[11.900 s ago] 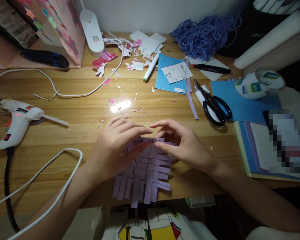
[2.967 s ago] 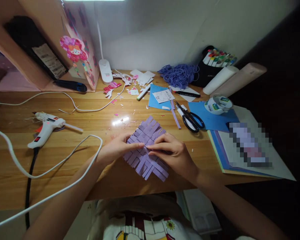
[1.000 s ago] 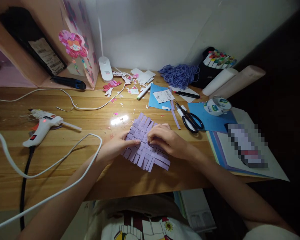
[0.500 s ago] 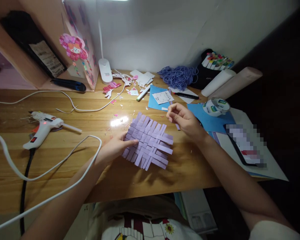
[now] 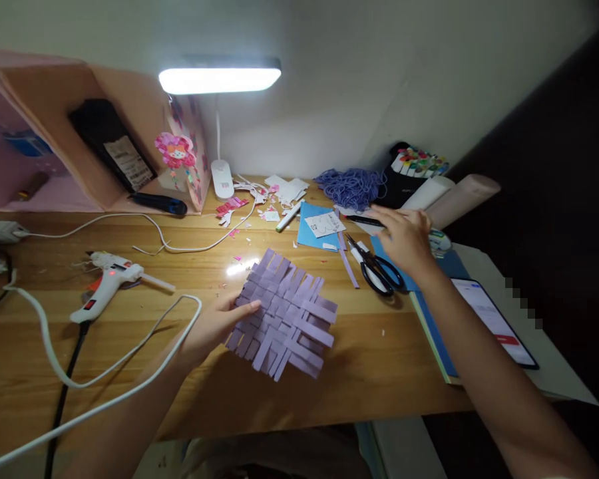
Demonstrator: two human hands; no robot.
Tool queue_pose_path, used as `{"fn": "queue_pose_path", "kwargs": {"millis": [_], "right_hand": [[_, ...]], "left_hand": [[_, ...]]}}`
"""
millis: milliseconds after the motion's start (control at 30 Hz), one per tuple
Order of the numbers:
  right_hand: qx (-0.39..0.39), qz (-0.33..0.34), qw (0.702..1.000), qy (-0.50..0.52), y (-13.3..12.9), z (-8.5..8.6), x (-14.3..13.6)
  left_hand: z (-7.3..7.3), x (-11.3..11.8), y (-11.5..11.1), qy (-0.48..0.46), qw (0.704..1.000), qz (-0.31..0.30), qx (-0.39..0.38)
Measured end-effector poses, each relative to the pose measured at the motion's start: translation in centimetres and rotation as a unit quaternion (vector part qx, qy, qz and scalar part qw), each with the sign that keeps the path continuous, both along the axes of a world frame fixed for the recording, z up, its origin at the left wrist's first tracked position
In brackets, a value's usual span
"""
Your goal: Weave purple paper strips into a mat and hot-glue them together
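Observation:
My left hand (image 5: 217, 326) grips a woven mat of purple paper strips (image 5: 284, 313) at its left edge, thumb on top and the other fingers hidden underneath. The mat is tilted above the desk, with loose strip ends sticking out on its right side. My right hand (image 5: 406, 239) reaches out over the back right of the desk, its fingers stretched and nothing seen in them. Just below and left of it lie black-handled scissors (image 5: 379, 273). A black pen (image 5: 362, 220) is by its fingertips; whether they touch it I cannot tell.
A white glue gun (image 5: 104, 286) with a lit red light lies at left, its cables looping across the desk. Behind are paper scraps (image 5: 232, 206), purple yarn (image 5: 352, 186) and a marker case (image 5: 404, 179). At right, a phone (image 5: 496, 322) rests on sheets. A lamp (image 5: 219, 78) hangs above.
My right hand has moved away from the mat, back and to the right, and its fingers have opened out. The scissors now show. My left hand still holds the mat; the view has tipped up.

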State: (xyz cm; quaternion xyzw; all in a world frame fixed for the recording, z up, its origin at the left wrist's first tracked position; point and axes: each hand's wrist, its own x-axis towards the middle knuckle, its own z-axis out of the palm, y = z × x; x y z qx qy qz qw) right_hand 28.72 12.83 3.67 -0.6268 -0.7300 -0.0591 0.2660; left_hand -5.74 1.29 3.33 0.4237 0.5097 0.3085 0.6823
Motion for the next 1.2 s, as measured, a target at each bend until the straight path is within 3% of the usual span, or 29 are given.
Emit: {"fn": "queue_pose_path", "kwargs": {"millis": [67,100,133,167,200,233,333,433,533,633,700,767,833,967,1067,1200], "right_hand": [[-0.048,0.099,0.989,0.098,-0.9,-0.1,-1.7],[-0.109,0.144,0.965,0.189,-1.5,-0.2,-2.9],[-0.194,0.183,0.921,0.283,-2.3,-0.3,-4.1],[-0.306,0.229,0.854,0.353,-3.1,-0.3,-5.3],[-0.406,0.26,0.784,0.391,-4.0,-0.3,-6.6],[-0.475,0.281,0.733,0.397,-4.9,-0.3,-7.7],[-0.546,0.315,0.669,0.394,-7.1,-0.3,-10.4],[-0.549,0.269,0.667,0.426,-7.8,-0.9,-11.4],[-0.514,0.21,0.69,0.465,-7.5,-2.0,-11.0],[-0.467,0.17,0.703,0.508,-6.8,-3.0,-10.1],[-0.444,0.154,0.708,0.527,-6.6,-3.5,-9.6],[-0.428,0.147,0.708,0.542,-6.5,-3.7,-9.4],[-0.416,0.143,0.7,0.563,-6.6,-3.9,-9.5],[-0.389,0.142,0.692,0.591,-7.2,-3.8,-10.4],[-0.365,0.147,0.688,0.609,-8.0,-3.8,-11.1],[-0.399,0.178,0.664,0.606,-9.0,-3.9,-11.4]], "left_hand": [[0.0,-0.3,-0.5,-0.002,1.0,-0.014,0.0],[-0.1,-0.3,-0.7,-0.004,1.0,-0.029,-0.004],[-0.1,-0.4,-0.8,-0.008,0.999,-0.05,-0.007],[-0.2,-0.3,-0.8,-0.011,0.997,-0.074,-0.009],[-0.2,-0.3,-0.7,-0.011,0.995,-0.099,-0.009],[-0.3,-0.2,-0.6,-0.011,0.992,-0.123,-0.008],[-0.3,0.2,-0.2,-0.02,0.982,-0.185,-0.018],[-0.4,0.3,0.3,-0.018,0.983,-0.185,-0.013],[-0.8,-0.4,0.4,0.032,0.998,-0.034,0.038],[-1.5,-1.6,-0.8,0.054,0.986,0.14,0.066],[-1.9,-2.0,-2.5,0.081,0.976,0.181,0.087],[-2.1,-1.6,-4.3,0.126,0.973,0.174,0.083],[-2.3,-0.5,-5.9,0.134,0.982,0.113,0.062],[-2.3,2.4,-6.6,0.072,0.996,0.043,0.041],[-2.2,3.4,-6.0,0.035,0.997,0.057,0.037],[-2.4,3.5,-5.8,0.043,0.994,0.093,0.043]]}}
